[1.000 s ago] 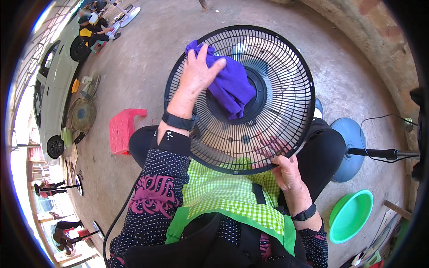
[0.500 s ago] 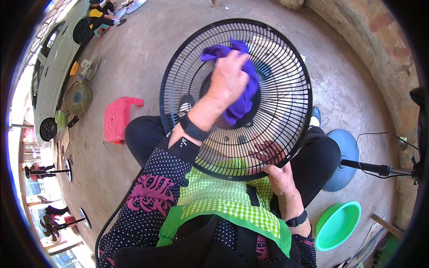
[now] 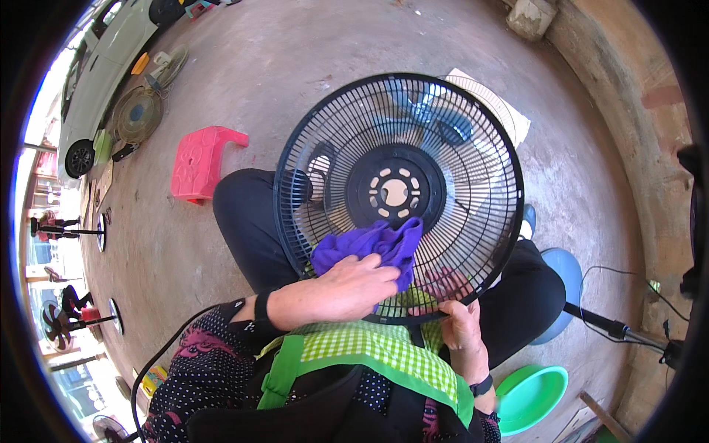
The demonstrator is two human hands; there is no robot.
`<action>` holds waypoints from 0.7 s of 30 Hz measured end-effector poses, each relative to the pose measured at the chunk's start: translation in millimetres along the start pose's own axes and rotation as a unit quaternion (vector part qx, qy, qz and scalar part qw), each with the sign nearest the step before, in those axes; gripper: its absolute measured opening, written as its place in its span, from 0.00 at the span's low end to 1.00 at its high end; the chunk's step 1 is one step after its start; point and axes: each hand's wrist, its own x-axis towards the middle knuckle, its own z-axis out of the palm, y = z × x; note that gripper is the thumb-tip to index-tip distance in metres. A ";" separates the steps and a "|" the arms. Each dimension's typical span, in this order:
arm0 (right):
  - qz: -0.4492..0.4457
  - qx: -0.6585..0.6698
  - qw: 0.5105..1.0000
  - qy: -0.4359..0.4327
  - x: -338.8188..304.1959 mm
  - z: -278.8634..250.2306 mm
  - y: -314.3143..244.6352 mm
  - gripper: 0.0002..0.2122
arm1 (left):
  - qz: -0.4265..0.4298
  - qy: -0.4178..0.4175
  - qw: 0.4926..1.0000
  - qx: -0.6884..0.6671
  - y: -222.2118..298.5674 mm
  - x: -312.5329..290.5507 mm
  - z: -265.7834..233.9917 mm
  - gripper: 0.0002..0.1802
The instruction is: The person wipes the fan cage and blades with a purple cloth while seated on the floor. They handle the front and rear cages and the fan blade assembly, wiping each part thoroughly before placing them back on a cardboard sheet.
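Observation:
A round black fan grille (image 3: 398, 159) stands tilted before me over my knees, its hub plate with several oval slots facing me. My left hand (image 3: 354, 286) presses a bunched purple cloth (image 3: 377, 247) against the wires at the lower left of the grille. The fingers are closed on the cloth and partly buried in it. At the lower right, my right hand (image 3: 462, 325) grips the grille's rim, thumb on the near side and fingers seen behind the wires. Through the bars, a blue fan blade part and a pale sheet show on the floor beyond.
A red plastic stool (image 3: 203, 164) stands left of my knee. To the right are a green basin (image 3: 533, 399), a round blue-grey fan base (image 3: 555, 295) with its pole, and a cable. Further left lie more fan parts (image 3: 137, 114) beside a parked car (image 3: 111, 70).
My left hand has moved the cloth from the grille's hub down to its lower left wires. The grille sits lower in view and its hub is uncovered. My right hand keeps the rim.

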 end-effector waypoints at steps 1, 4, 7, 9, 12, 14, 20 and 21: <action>0.003 0.007 1.000 0.003 -0.8 0.7 -0.2 0.28 | -0.021 -0.036 0.999 0.003 -2.4 -5.7 0.8 0.21; 0.010 -0.004 1.000 -0.003 -1.8 4.5 -2.6 0.28 | 0.012 0.044 0.999 0.004 -4.8 -11.3 5.7 0.14; -0.006 -0.016 1.000 -0.020 0.2 5.8 -4.7 0.29 | 0.032 0.061 0.997 0.023 -5.8 -8.0 4.8 0.12; -0.005 -0.027 1.000 -0.001 1.8 5.7 -5.1 0.29 | 0.047 0.063 0.996 0.038 -5.2 -6.3 -3.2 0.12; 0.006 -0.023 1.000 0.001 4.8 3.9 -4.2 0.28 | 0.096 0.115 0.985 0.086 -1.0 -2.8 -25.3 0.13; -0.003 -0.003 1.000 -0.013 5.3 2.4 -3.1 0.28 | 0.164 0.216 0.952 0.143 4.2 6.5 -43.1 0.11; -0.019 -0.065 0.998 -0.002 4.8 2.8 -3.1 0.29 | 0.267 0.335 0.860 0.277 12.3 91.2 -98.8 0.04; -0.024 -0.075 0.997 -0.005 3.9 3.7 -3.8 0.30 | 0.275 0.357 0.834 0.317 10.8 107.4 -108.6 0.04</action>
